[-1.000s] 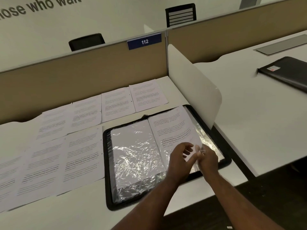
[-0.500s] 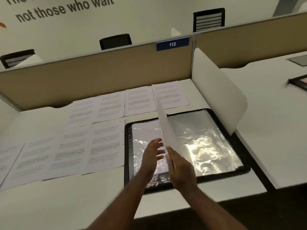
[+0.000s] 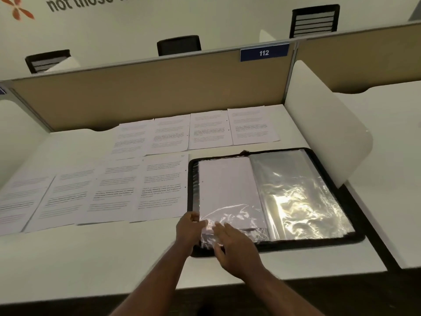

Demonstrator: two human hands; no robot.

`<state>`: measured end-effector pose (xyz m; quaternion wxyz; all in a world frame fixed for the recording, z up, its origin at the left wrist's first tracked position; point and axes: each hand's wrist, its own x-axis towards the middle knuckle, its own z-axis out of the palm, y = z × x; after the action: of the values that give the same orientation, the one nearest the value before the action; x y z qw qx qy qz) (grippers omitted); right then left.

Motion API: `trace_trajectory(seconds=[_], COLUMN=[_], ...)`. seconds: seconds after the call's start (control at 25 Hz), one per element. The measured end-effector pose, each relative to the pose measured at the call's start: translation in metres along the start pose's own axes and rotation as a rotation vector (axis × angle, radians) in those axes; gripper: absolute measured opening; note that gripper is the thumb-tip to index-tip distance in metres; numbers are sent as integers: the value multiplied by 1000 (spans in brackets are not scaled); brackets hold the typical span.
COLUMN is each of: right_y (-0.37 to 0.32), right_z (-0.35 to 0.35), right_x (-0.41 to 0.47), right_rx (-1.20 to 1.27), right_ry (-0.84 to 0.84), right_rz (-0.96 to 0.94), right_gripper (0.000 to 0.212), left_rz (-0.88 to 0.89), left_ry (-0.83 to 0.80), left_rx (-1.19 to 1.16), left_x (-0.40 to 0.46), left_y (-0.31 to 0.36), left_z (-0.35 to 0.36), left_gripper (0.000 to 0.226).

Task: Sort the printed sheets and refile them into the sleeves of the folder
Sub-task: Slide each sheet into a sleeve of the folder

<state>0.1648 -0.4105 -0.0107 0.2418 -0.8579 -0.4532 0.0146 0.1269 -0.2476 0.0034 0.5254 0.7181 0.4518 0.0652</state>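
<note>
The zip folder (image 3: 355, 226) lies open on the counter (image 3: 91, 258) with its long pages running away from the person, and both hands sit at the near corner of its left page, where a blank-faced sheet (image 3: 227, 185) lies under a crinkled plastic sleeve (image 3: 230, 216). The left hand (image 3: 189, 226) pinches the sleeve's near-left edge while the right hand (image 3: 237, 245) rests flat with straight fingers on its lower part; the loose printed sheets (image 3: 159, 185) lie in two rows to the left, nearer the left hand. Glare hides the sleeve's mouth, and whether the sheet is fully seated cannot be told
</note>
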Motion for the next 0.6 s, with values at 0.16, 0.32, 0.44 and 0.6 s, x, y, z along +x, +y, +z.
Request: trace_trajectory(seconds=[0.16,0.32,0.44,0.6], right_y=[31,50,56,64], right_z=[-1,-7,-13,-20], right_x=[-6,-18,-21,-20], right_rx=[57,111,128,142], right_ry=[-59,-60,-42,-27], right_rz=[185,287,324,344], right_gripper=[54,55,54,51], left_rz=[-7,-176,-150,4], left_ry=[62,-22,6,-10], left_rx=[58,-104,-127,-202], left_x=[11,25,28,23], left_y=[0,4,7,5], left_z=[19,35,36,34], left_gripper=[28,50,40,39])
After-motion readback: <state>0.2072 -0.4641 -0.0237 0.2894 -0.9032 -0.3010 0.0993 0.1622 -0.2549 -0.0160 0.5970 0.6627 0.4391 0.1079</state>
